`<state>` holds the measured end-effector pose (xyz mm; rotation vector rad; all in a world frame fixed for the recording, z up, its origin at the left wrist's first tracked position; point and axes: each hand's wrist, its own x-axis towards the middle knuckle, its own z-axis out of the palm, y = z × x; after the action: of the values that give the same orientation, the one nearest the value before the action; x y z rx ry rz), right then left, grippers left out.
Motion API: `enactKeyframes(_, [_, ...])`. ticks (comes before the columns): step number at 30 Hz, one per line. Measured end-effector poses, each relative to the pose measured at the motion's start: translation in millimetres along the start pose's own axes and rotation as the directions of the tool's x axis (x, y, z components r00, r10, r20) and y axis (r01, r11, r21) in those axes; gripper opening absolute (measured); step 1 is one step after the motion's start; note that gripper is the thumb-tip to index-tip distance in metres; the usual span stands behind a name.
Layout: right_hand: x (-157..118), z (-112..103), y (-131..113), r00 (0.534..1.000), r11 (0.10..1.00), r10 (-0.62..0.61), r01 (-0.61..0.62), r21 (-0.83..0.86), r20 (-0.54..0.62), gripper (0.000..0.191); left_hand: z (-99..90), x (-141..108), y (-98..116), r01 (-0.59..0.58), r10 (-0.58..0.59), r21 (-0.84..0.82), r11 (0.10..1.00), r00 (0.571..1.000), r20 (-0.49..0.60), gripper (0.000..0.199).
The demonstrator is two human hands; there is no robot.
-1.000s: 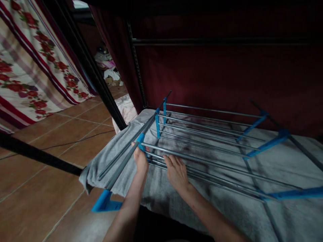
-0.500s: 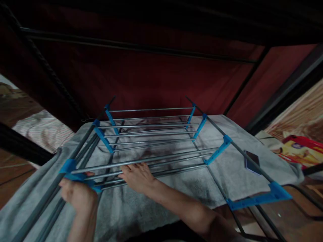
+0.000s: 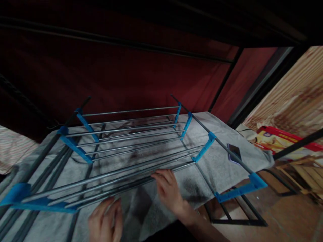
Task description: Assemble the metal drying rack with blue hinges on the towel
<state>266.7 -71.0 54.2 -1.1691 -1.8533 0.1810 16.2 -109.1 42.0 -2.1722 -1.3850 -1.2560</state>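
Observation:
A metal rack (image 3: 121, 174) of grey rods with blue plastic end brackets stands on a grey towel. My left hand (image 3: 106, 220) is at the lower front edge, fingers loosely bent and a little apart, with nothing seen in them. Its fingertips are close below the nearest rods. To the right, my right hand (image 3: 168, 193) has its fingers half bent, their tips overlapping the lowest front rods in view; whether they touch is unclear. A blue bracket (image 3: 37, 201) joins these rods at the left, and another blue bracket (image 3: 204, 148) at the right.
A phone (image 3: 234, 153) lies on the grey towel (image 3: 219, 174), behind the rack's right side pole. A red and yellow package (image 3: 277, 139) is at the far right. Dark red fabric (image 3: 131, 74) hangs behind. A black metal frame (image 3: 237, 222) stands below right.
My left hand has come off the left blue bracket and moved right and down. My right hand has shifted right along the rods. The view has turned rightward.

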Motion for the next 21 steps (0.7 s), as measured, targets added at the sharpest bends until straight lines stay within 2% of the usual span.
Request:
enactKeyframes(1, [-9.0, -11.7, 16.9, 0.991, 0.993, 0.110, -0.106, 0.046, -0.077, 0.034, 7.1, 13.8, 13.7, -0.087, 0.087, -0.001, 0.996, 0.996, 0.027, 0.028])
enactKeyframes(2, [-16.8, -23.8, 34.4, 0.963, 0.972, 0.230, -0.219, 0.088, -0.140, 0.031, 15.2, 28.5, 26.7, -0.156, 0.157, -0.020, 0.988, 0.983, 0.098, 0.030])
enactKeyframes(3, [-23.4, -36.2, 52.0, 0.912, 0.936, 0.349, -0.331, 0.116, -0.214, 0.027, 24.2, 43.1, 38.8, -0.201, 0.206, -0.050, 0.978, 0.968, 0.141, 0.029])
enactKeyframes(5, [-33.2, -60.2, 85.2, 0.753, 0.839, 0.539, -0.519, 0.163, -0.378, 0.024, 44.1, 69.0, 59.0, -0.241, 0.249, -0.063, 0.968, 0.941, 0.230, 0.028])
enactKeyframes(6, [-36.3, -71.1, 99.8, 0.675, 0.791, 0.599, -0.581, 0.189, -0.431, 0.028, 54.4, 79.6, 67.0, -0.249, 0.255, -0.056, 0.967, 0.929, 0.268, 0.028])
enactKeyframes(7, [-38.0, -80.7, 112.6, 0.615, 0.756, 0.635, -0.620, 0.210, -0.468, 0.034, 64.5, 88.7, 73.9, -0.251, 0.251, -0.043, 0.967, 0.917, 0.310, 0.029])
enactKeyframes(8, [-38.2, -88.7, 123.5, 0.577, 0.734, 0.654, -0.640, 0.226, -0.490, 0.040, 73.9, 96.6, 80.0, -0.248, 0.244, -0.036, 0.968, 0.902, 0.357, 0.030])
enactKeyframes(10, [-34.1, -99.5, 139.6, 0.569, 0.735, 0.655, -0.634, 0.242, -0.498, 0.050, 90.2, 109.9, 90.9, -0.226, 0.219, -0.043, 0.973, 0.852, 0.476, 0.034])
enactKeyframes(13, [-20.0, -104.7, 153.0, 0.623, 0.769, 0.633, -0.577, 0.276, -0.459, 0.058, 108.4, 128.0, 106.5, -0.166, 0.176, -0.079, 0.983, 0.729, 0.661, 0.043])
enactKeyframes(16, [-6.9, -104.0, 161.2, 0.667, 0.785, 0.620, -0.536, 0.312, -0.414, 0.056, 121.7, 144.1, 119.1, -0.095, 0.144, -0.108, 0.990, 0.621, 0.771, 0.045])
enactKeyframes(18, [-3.1, -104.1, 165.9, 0.682, 0.793, 0.609, -0.520, 0.317, -0.405, 0.050, 127.3, 152.6, 124.2, -0.050, 0.137, -0.133, 0.990, 0.583, 0.801, 0.042])
enactKeyframes(21, [-4.0, -106.4, 171.0, 0.699, 0.795, 0.606, -0.511, 0.327, -0.379, 0.045, 128.3, 161.9, 127.8, 0.013, 0.110, -0.142, 0.990, 0.567, 0.817, 0.036])
